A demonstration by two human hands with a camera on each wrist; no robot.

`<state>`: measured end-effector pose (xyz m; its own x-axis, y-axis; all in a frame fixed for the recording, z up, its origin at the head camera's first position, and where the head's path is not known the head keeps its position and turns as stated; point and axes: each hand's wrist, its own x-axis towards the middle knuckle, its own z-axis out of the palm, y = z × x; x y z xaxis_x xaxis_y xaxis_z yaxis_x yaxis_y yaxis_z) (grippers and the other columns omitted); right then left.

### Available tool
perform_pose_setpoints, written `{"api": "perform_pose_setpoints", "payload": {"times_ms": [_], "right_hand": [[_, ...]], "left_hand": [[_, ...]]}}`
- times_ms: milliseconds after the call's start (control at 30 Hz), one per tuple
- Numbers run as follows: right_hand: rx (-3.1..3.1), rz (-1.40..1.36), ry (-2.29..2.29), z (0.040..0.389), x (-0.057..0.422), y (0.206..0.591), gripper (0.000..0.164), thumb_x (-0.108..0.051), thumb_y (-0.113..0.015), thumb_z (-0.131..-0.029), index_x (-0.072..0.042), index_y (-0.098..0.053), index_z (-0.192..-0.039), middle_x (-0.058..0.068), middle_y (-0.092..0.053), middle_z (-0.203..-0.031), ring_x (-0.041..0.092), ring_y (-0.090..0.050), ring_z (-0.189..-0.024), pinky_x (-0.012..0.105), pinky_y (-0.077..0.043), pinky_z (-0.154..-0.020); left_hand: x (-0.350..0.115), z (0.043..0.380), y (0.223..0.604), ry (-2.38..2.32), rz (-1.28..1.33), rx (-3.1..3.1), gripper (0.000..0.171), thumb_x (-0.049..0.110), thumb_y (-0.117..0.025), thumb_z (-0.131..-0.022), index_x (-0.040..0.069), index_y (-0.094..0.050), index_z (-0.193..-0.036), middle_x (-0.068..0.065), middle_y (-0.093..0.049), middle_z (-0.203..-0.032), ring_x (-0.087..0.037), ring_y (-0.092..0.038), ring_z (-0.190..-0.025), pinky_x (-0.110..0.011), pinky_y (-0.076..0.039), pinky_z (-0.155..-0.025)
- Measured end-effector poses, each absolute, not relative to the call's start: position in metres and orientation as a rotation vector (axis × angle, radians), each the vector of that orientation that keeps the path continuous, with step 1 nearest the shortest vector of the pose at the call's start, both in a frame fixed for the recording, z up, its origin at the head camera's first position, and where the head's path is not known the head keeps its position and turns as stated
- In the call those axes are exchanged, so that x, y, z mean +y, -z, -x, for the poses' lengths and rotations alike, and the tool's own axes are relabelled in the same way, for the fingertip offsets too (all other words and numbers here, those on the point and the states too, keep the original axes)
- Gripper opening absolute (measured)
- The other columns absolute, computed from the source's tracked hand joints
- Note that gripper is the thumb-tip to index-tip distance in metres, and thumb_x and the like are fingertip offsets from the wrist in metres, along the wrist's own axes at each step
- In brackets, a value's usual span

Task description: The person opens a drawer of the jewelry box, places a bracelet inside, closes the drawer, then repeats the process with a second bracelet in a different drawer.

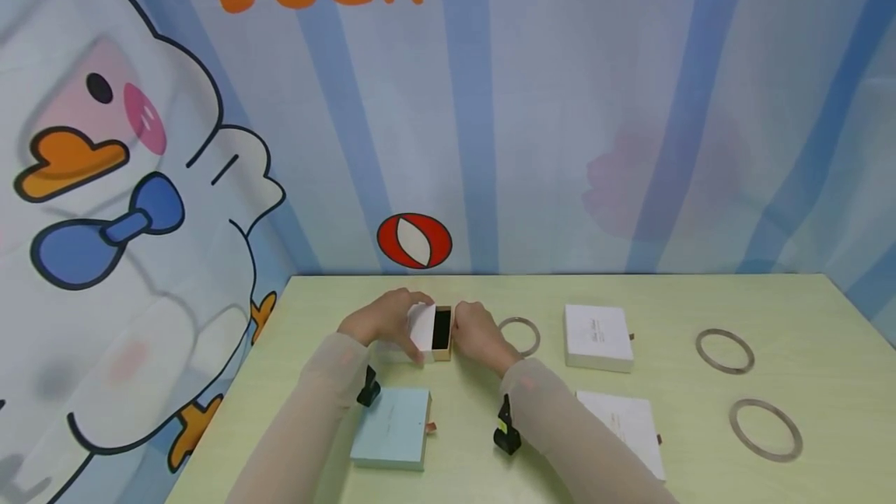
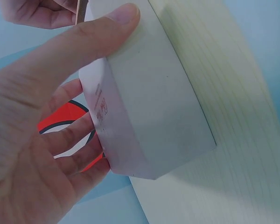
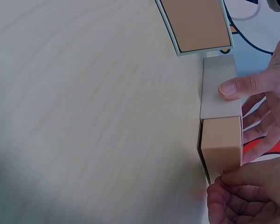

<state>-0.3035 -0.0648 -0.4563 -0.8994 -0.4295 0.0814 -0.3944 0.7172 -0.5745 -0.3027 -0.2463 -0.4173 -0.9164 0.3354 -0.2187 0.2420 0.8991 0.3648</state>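
A white drawer-style gift box (image 1: pixel 422 323) lies at the table's far middle, its tan inner drawer (image 3: pixel 221 133) partly out on the right. The drawer's inside looks black from the head view. My left hand (image 1: pixel 383 319) grips the white outer sleeve (image 2: pixel 151 107), thumb on the near side and fingers on the far side. At the drawer's end, my right hand (image 1: pixel 481 337) has thumb and forefinger pinched together where a pull tab would sit; the tab itself is mostly hidden by the fingers. A grey-beige ring (image 1: pixel 537 339) lies just beyond the right hand, partly covered by it.
Nearer me stands a light blue box (image 1: pixel 390 428) with a small brown tab. To the right are a white box (image 1: pixel 597 337) and another white box (image 1: pixel 626 425), partly behind my right sleeve. Farther right lie a ring (image 1: pixel 725 370) and a second ring (image 1: pixel 766 457).
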Motion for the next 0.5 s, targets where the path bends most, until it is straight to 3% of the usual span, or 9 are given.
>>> {"api": "perform_pose_setpoints", "payload": {"times_ms": [500], "right_hand": [[2.785, 0.628, 0.959, 0.3066, -0.0574, 0.4556, 0.049, 0.007, -0.051, -0.094, -0.014, -0.031, -0.054, -0.004, -0.025, -0.047, 0.012, -0.030, -0.042, 0.025, -0.028, -0.042]], "left_hand": [[-0.2454, 0.3039, 0.4191, -0.456, -0.388, 2.789, 0.094, 0.025, -0.100, -0.057, 0.017, -0.057, -0.140, -0.006, -0.057, -0.129, -0.023, -0.049, -0.114, -0.044, -0.044, -0.101]]}}
